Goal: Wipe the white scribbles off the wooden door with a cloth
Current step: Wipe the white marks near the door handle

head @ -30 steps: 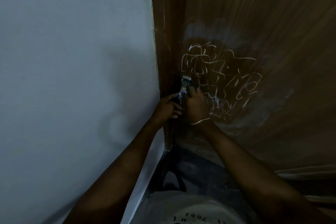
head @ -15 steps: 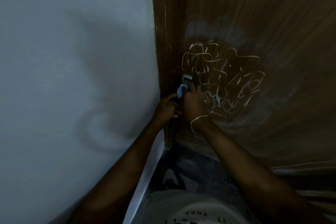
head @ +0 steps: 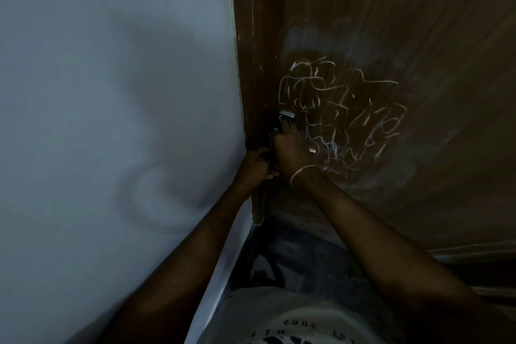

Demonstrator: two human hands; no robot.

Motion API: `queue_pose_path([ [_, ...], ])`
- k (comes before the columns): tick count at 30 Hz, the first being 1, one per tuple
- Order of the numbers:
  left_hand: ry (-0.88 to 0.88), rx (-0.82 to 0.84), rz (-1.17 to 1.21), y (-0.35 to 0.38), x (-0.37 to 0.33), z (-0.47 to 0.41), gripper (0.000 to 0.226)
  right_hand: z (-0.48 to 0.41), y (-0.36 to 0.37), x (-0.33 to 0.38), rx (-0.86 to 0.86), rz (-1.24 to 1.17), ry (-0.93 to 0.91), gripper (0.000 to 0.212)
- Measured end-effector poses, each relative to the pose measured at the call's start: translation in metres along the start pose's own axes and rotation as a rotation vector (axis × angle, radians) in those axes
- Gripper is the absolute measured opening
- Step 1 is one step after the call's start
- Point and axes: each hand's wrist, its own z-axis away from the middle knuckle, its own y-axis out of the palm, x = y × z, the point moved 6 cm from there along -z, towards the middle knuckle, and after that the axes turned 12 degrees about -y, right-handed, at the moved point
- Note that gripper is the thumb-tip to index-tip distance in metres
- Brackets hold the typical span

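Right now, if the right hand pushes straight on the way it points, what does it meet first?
Probably the small metal fitting just past the right hand's fingertips at the door edge; the scribbles lie to its right. Depth is unclear.

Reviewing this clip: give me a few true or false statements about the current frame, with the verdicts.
1. The white scribbles are still on the wooden door. True.
2. The right hand wears a bracelet at the wrist. True.
3. Both hands are far apart, one on the wall. False: the left hand is right beside the right hand, at the door's left edge.
4. The scribbles lie left of the hands, on the pale wall. False: they are on the door, up and right of the hands.
5. A small metal fitting shows just above the right hand. True.
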Motion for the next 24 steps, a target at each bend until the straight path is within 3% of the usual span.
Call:
queue_pose_path([
  [4,-0.012,-0.031,0.034,-0.008,0.004,-0.004,0.016,-0.014,-0.009,0.016,0.092,0.147,0.019,0.023],
  [11,-0.004,-0.063,0.045,-0.012,0.005,-0.003,0.025,-0.011,-0.009,0.018,0.092,0.221,-0.083,0.027],
  [19,-0.007,-0.073,0.048,-0.014,0.004,0.0,0.031,-0.003,-0.006,0.015,0.069,0.164,-0.015,0.024],
  [24,0.015,-0.058,0.065,-0.017,0.0,-0.003,0.034,0.008,-0.014,0.008,-0.031,-0.02,-0.013,0.019],
])
